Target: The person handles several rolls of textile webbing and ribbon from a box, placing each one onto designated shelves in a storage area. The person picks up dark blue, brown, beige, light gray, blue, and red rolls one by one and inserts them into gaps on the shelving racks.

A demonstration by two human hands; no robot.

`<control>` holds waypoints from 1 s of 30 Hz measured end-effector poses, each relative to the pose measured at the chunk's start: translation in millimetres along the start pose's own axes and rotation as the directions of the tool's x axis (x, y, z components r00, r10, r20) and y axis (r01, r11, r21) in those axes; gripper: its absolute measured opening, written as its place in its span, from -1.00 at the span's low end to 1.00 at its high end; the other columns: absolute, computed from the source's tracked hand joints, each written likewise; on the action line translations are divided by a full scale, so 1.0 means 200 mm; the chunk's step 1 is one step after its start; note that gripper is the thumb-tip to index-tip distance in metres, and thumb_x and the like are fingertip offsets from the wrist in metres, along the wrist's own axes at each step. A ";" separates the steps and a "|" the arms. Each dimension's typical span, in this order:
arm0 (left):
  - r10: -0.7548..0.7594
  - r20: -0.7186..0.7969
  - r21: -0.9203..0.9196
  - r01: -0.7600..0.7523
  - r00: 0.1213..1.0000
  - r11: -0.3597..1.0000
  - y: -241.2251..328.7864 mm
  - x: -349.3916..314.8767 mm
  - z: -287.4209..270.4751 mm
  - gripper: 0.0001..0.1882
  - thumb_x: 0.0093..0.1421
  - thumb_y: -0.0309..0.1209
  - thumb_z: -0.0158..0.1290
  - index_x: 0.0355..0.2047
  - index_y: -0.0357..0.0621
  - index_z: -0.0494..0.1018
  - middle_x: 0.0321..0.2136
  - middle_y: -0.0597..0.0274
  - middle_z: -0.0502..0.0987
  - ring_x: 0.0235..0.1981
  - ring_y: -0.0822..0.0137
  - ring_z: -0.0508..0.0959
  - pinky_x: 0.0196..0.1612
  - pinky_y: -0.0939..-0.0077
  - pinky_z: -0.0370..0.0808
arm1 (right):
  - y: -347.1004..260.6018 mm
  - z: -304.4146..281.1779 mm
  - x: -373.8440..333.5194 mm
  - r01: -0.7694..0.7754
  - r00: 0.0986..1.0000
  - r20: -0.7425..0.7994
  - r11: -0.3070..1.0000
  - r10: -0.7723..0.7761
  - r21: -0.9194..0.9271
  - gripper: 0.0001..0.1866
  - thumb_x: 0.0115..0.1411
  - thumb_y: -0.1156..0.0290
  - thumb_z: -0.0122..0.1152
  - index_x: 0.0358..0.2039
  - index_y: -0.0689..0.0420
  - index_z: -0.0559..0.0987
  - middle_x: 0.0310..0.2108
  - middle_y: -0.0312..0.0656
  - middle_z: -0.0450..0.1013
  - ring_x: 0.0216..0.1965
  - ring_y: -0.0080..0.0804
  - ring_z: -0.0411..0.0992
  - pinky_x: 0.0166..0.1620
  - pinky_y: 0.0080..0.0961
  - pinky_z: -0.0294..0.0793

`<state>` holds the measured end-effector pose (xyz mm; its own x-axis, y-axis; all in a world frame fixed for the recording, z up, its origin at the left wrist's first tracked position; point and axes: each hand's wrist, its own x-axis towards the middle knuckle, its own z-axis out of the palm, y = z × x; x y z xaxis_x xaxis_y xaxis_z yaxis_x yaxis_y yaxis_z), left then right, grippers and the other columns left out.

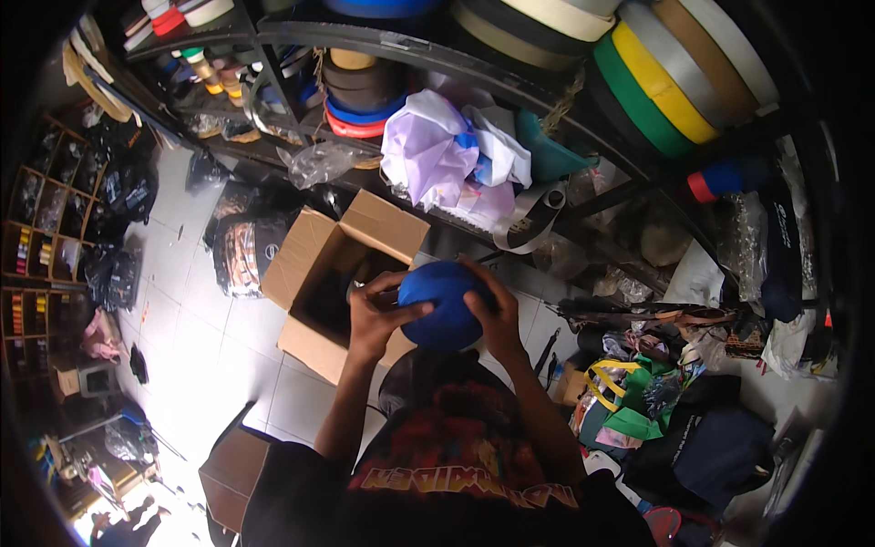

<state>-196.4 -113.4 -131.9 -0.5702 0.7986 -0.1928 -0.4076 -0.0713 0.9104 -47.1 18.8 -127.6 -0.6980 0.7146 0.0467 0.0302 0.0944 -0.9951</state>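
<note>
A round, thick blue roll [442, 307], which looks like wound webbing, is held up in front of me between both hands. My left hand [376, 314] grips its left side, thumb across the face and fingers bent at the rim. From the right, my right hand [495, 310] is closed on the edge, thumb on the near face and fingers over the far rim. An open cardboard box [305, 314] stands just beyond and left of my left hand, flaps spread. Its inside is dark, and its contents are hard to make out.
Shelves ahead carry webbing rolls [656, 77] and crumpled lilac-white cloth [428, 150]. A plastic-wrapped bundle [246, 251] lies left of the box. Colourful bags [629, 406] and a dark bag [702, 447] are heaped on the right. A brown chair part [232, 474] is at lower left.
</note>
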 end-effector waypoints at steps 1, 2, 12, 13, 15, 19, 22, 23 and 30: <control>-0.062 -0.060 -0.021 0.061 0.996 0.998 -0.04 0.00 0.03 -0.52 -0.09 -0.56 0.40 -0.12 -0.42 0.53 -0.17 0.11 0.57 -0.17 0.29 0.60 -0.08 0.46 0.58 | 0.01 0.01 0.00 -0.071 0.996 -0.059 0.997 0.073 0.029 -0.55 0.23 0.31 0.22 0.10 0.19 0.49 -0.02 -0.09 0.48 0.04 -0.31 0.42 0.14 -0.40 0.31; -0.119 -0.118 -0.048 0.114 0.986 0.992 -0.07 0.00 0.05 -0.53 -0.06 -0.53 0.39 -0.12 -0.41 0.53 -0.15 0.09 0.57 -0.16 0.28 0.60 -0.07 0.45 0.57 | 0.02 0.02 0.00 -0.091 0.988 -0.126 0.996 0.091 0.008 -0.56 0.24 0.29 0.20 0.10 0.20 0.49 -0.03 -0.09 0.49 0.01 -0.32 0.43 0.14 -0.41 0.32; -0.057 -0.276 -0.025 0.052 0.959 0.998 -0.20 0.02 0.13 -0.43 0.29 -0.28 0.11 0.19 -0.39 0.27 0.01 -0.05 0.47 0.01 0.29 0.49 0.10 0.44 0.41 | 0.16 0.12 0.00 -0.259 0.930 -0.216 0.948 0.296 0.187 -0.39 0.29 0.25 0.15 0.27 0.19 0.24 0.19 -0.08 0.24 0.21 -0.31 0.23 0.25 -0.38 0.18; -0.041 -0.292 -0.038 0.031 0.955 0.999 -0.21 0.04 0.11 -0.44 0.29 -0.29 0.11 0.18 -0.39 0.27 0.00 -0.05 0.48 0.01 0.29 0.49 0.09 0.45 0.41 | 0.16 0.13 0.02 -0.242 0.948 -0.179 0.961 0.263 0.132 -0.36 0.27 0.26 0.18 0.28 0.18 0.21 0.18 -0.07 0.23 0.20 -0.28 0.23 0.23 -0.38 0.20; 0.026 -0.318 -0.001 -0.027 0.948 1.000 -0.23 0.07 0.08 -0.46 0.30 -0.30 0.09 0.18 -0.41 0.28 -0.04 -0.07 0.50 -0.03 0.28 0.51 0.06 0.46 0.44 | 0.14 0.16 0.07 -0.247 0.961 -0.111 0.966 0.255 0.078 -0.21 0.16 0.30 0.33 0.31 0.14 0.13 0.19 -0.04 0.15 0.22 -0.19 0.20 0.25 -0.30 0.18; 0.094 -0.292 -0.028 -0.107 0.952 0.994 -0.21 0.13 0.06 -0.47 0.30 -0.31 0.09 0.17 -0.42 0.29 -0.02 -0.08 0.50 0.00 0.28 0.50 0.08 0.44 0.43 | 0.17 0.15 0.11 -0.146 0.988 -0.071 0.979 0.137 -0.143 0.08 -0.08 0.24 0.55 0.34 0.14 0.04 0.24 0.06 0.04 0.28 -0.07 0.10 0.29 -0.14 0.13; 0.131 -0.261 0.045 -0.123 0.957 0.991 -0.20 0.19 0.05 -0.46 0.30 -0.34 0.10 0.18 -0.42 0.29 0.02 -0.08 0.48 0.03 0.26 0.48 0.11 0.43 0.41 | 0.15 0.10 0.12 0.021 0.999 -0.028 0.968 -0.029 -0.250 0.23 -0.22 0.18 0.63 0.34 0.17 -0.01 0.25 0.07 0.03 0.29 -0.03 0.08 0.31 -0.12 0.10; 0.139 -0.244 0.069 -0.125 0.960 0.990 -0.18 0.21 0.07 -0.46 0.30 -0.35 0.10 0.18 -0.42 0.29 0.03 -0.07 0.47 0.03 0.26 0.48 0.12 0.42 0.40 | 0.15 0.08 0.12 -0.021 1.000 -0.013 0.981 0.019 -0.192 0.37 -0.33 0.17 0.69 0.35 0.19 -0.09 0.26 0.08 0.01 0.30 -0.02 0.07 0.32 -0.13 0.09; 0.074 -0.160 0.149 -0.050 0.984 0.988 -0.19 0.22 0.26 -0.50 0.35 -0.29 0.01 0.21 -0.29 0.25 0.08 0.00 0.42 0.10 0.22 0.42 0.15 0.34 0.37 | 0.10 0.05 0.06 0.114 0.965 -0.190 0.941 -0.181 -0.319 0.46 -0.38 0.29 0.71 0.39 0.11 -0.20 0.32 0.06 -0.02 0.32 -0.08 0.12 0.29 -0.18 0.23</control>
<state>-167.3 -44.7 -156.1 -0.7054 0.6853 -0.1811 -0.2680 -0.0212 0.9632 -63.3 22.4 -147.6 -0.5426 0.8043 0.2422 0.1769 0.3913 -0.9031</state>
